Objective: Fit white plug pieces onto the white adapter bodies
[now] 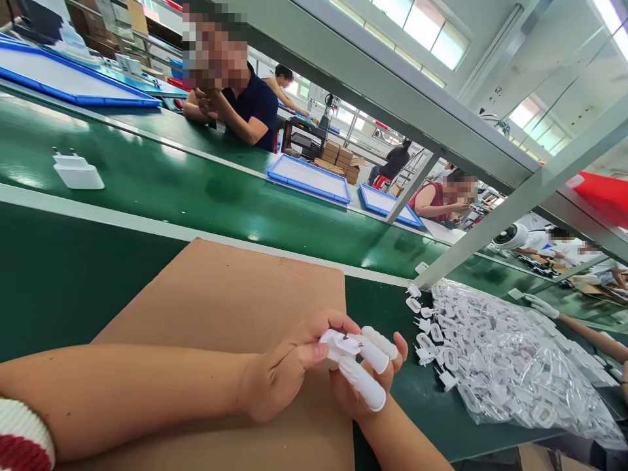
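Note:
A white two-pin charger plug (337, 346) is up in front of me, above a sheet of brown cardboard (265, 281). My left hand (287, 373) pinches it between thumb and index finger. White finger cots cover the thumb and two fingers of my right hand (366, 379), which closes on the plug from the other side. Its metal pins point toward the right hand's fingers, which partly hide it. To the right, a clear plastic bag (520, 366) is heaped with many white plug pieces, some spilling onto the green table at its left edge.
A green conveyor belt (210, 196) runs across beyond a pale rail, carrying a white plug (78, 171) at left. A slanted metal post (471, 229) stands near the bag. Blue-rimmed trays (309, 178) and co-workers are across the belt; a gloved hand (542, 305) reaches in at right.

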A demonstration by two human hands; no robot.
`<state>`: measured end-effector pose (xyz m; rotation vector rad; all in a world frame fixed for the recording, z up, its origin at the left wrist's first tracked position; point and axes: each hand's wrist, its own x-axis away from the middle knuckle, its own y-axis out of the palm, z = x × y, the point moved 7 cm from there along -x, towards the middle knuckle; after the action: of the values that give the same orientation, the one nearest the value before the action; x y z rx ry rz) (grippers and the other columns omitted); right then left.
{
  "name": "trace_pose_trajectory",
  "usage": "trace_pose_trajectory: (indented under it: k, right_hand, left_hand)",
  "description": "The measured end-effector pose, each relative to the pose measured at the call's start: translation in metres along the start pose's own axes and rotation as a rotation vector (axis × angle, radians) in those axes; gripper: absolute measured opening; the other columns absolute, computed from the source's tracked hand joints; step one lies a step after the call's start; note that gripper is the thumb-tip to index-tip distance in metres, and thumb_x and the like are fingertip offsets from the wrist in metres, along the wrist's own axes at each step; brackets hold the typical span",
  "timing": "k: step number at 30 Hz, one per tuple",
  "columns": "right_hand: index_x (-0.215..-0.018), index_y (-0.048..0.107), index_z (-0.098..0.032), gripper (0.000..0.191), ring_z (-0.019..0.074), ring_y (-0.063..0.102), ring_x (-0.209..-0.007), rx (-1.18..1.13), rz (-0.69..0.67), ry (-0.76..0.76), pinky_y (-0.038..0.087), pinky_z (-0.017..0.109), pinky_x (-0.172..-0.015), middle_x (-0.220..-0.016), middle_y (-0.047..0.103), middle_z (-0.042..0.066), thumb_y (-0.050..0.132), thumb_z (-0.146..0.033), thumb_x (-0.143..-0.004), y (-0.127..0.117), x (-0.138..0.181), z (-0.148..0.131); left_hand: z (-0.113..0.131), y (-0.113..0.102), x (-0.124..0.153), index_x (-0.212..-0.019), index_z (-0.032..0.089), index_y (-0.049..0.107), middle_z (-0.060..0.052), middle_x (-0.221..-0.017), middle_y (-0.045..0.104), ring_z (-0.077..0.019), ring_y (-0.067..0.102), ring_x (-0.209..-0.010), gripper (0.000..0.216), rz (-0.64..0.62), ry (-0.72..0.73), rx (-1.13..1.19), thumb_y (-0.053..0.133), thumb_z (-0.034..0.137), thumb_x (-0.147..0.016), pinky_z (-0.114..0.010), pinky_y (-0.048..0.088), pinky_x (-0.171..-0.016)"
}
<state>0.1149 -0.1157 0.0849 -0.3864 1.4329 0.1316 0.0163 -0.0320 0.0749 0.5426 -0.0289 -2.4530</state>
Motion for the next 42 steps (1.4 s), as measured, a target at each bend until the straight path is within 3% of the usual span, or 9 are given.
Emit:
trace_pose_trajectory:
  k: [7, 17, 19, 22, 26, 31, 33, 36, 42]
  right_hand:
    - [-0.098, 0.057, -0.037, 0.039, 0.0244, 0.063, -0.102, 0.016, 0.026, -0.041, 0.035, 0.061, -0.108, -0.096, 0.064, 0.000, 0.077, -0.012, -0.076, -0.001, 0.014, 0.001]
    - [-0.108, 0.056, -0.041, 0.043, 0.0261, 0.061, -0.106, -0.010, -0.013, 0.019, 0.030, 0.063, -0.109, -0.104, 0.063, 0.001, 0.069, -0.012, -0.079, -0.001, 0.011, 0.003]
    - [-0.118, 0.052, -0.041, 0.049, 0.0263, 0.061, -0.108, -0.024, -0.069, 0.095, 0.029, 0.061, -0.110, -0.107, 0.062, 0.002, 0.065, -0.012, -0.080, 0.004, 0.005, 0.009]
    - [-0.139, 0.036, -0.032, 0.062, 0.0284, 0.059, -0.115, -0.124, -0.294, 0.210, 0.030, 0.058, -0.112, -0.118, 0.062, 0.007, 0.061, -0.025, -0.082, 0.025, 0.000, 0.031]
    - [-0.145, 0.029, -0.016, 0.077, 0.0340, 0.044, -0.135, 0.016, -0.593, 0.410, 0.024, 0.057, -0.116, -0.137, 0.053, 0.019, 0.061, -0.050, -0.084, 0.046, 0.007, 0.097]
    - [-0.133, 0.050, -0.003, 0.053, 0.0435, 0.039, -0.135, 0.617, -0.782, 1.007, 0.019, 0.061, -0.112, -0.134, 0.053, 0.030, 0.056, -0.034, -0.090, 0.020, 0.049, 0.201]
    - [-0.125, 0.058, -0.004, 0.041, 0.0429, 0.043, -0.132, 0.656, -0.812, 1.097, 0.015, 0.061, -0.113, -0.132, 0.055, 0.029, 0.053, -0.019, -0.087, 0.014, 0.061, 0.217]
    - [-0.111, 0.066, -0.010, 0.038, 0.0353, 0.055, -0.121, 0.570, -0.717, 1.112, 0.016, 0.057, -0.113, -0.124, 0.061, 0.022, 0.047, -0.003, -0.079, 0.009, 0.063, 0.223]
    - [-0.097, 0.071, -0.017, 0.033, 0.0295, 0.062, -0.103, 0.355, -0.566, 1.157, 0.041, 0.046, -0.096, -0.109, 0.067, 0.015, 0.053, -0.008, -0.071, 0.005, 0.062, 0.224]
  left_hand:
    - [0.011, -0.001, -0.002, -0.107, 0.022, 0.064, -0.005, -0.108, 0.065, -0.0235, 0.059, -0.100, 0.035, 0.118, -0.090, 0.004, 0.033, 0.036, -0.100, -0.036, 0.045, -0.091]
    - [0.010, 0.001, -0.005, -0.113, 0.023, 0.064, -0.005, -0.110, 0.066, -0.0227, 0.061, -0.104, 0.036, 0.064, -0.100, 0.205, 0.039, 0.044, -0.099, -0.035, 0.047, -0.093]
    - [0.004, -0.001, -0.008, -0.120, 0.026, 0.063, -0.004, -0.117, 0.065, -0.0244, 0.060, -0.109, 0.038, 0.013, -0.084, 0.229, 0.053, 0.051, -0.093, -0.036, 0.048, -0.094]
    - [-0.015, -0.010, -0.018, -0.132, 0.030, 0.055, -0.005, -0.127, 0.065, -0.0269, 0.062, -0.111, 0.059, 0.044, -0.198, 0.199, 0.073, 0.052, -0.080, -0.038, 0.050, -0.093]
    - [-0.037, -0.040, -0.034, -0.121, 0.025, 0.061, -0.008, -0.118, 0.072, -0.0306, 0.064, -0.113, 0.061, 0.351, -0.410, 0.024, 0.077, 0.058, -0.072, -0.042, 0.048, -0.098]
    - [-0.038, -0.084, -0.083, -0.114, 0.023, 0.063, -0.008, -0.119, 0.074, -0.0304, 0.064, -0.117, 0.054, 0.544, -0.376, -0.223, 0.080, 0.044, -0.068, -0.041, 0.051, -0.097]
    - [-0.039, -0.107, -0.110, -0.117, 0.023, 0.060, -0.006, -0.122, 0.073, -0.0253, 0.065, -0.116, 0.048, 0.612, -0.313, -0.320, 0.076, 0.029, -0.072, -0.035, 0.052, -0.096]
    - [-0.047, -0.146, -0.142, -0.111, 0.020, 0.058, -0.007, -0.115, 0.074, -0.0215, 0.070, -0.106, 0.043, 0.753, -0.304, -0.457, 0.072, 0.012, -0.071, -0.031, 0.055, -0.091]
    - [-0.072, -0.196, -0.161, -0.105, 0.015, 0.053, -0.014, -0.115, 0.071, -0.0263, 0.069, -0.105, 0.041, 0.872, -0.340, -0.638, 0.069, 0.007, -0.068, -0.038, 0.055, -0.092]
